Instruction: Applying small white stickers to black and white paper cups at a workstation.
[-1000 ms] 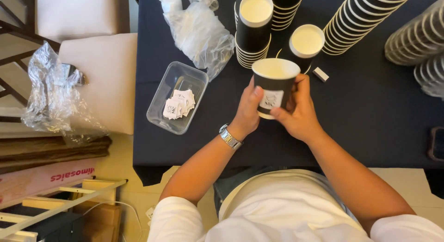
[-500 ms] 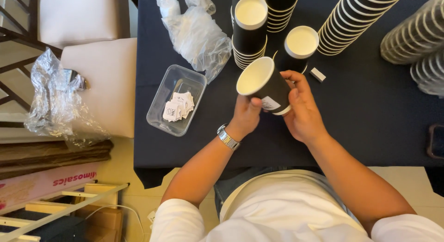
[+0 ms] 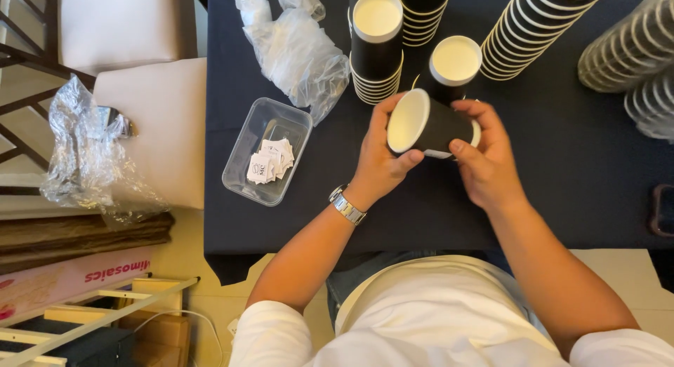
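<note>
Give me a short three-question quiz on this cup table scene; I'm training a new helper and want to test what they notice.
1. True or false: the black paper cup in both hands is standing upright.
2. What lies in the clear plastic tray? A) spoons B) small white stickers C) lids
3. What is worn on the wrist of the left hand?

Key
1. False: it is tipped on its side, its open mouth toward the left hand, with the right hand at its base.
2. B: small white stickers.
3. A metal wristwatch.
</note>
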